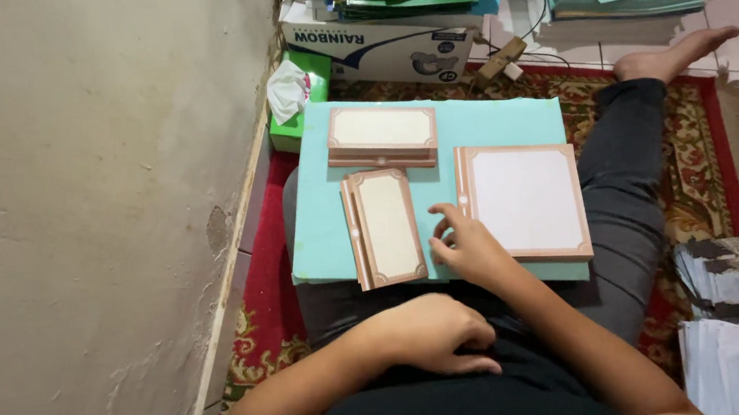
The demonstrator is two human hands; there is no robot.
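Sitting cross-legged on a patterned rug, the person has a teal board (503,122) across the lap as a worktop. Three piles of brown-bordered cards lie on it, which reads as sorting well under way: a small landscape stack (381,136) at the board's far left, a narrow upright stack (384,226) at its near left, and a large square stack (525,200) on its right. More loose sheets wait off the board's near right corner, so work likely remains. Right hand (463,248) rests at the board's near edge, between the narrow and square stacks, fingers (448,219) loosely spread and curled, tips touching the square stack's left border, gripping nothing. Left hand (432,334) lies below the board on the lap, fingers curled down, empty.
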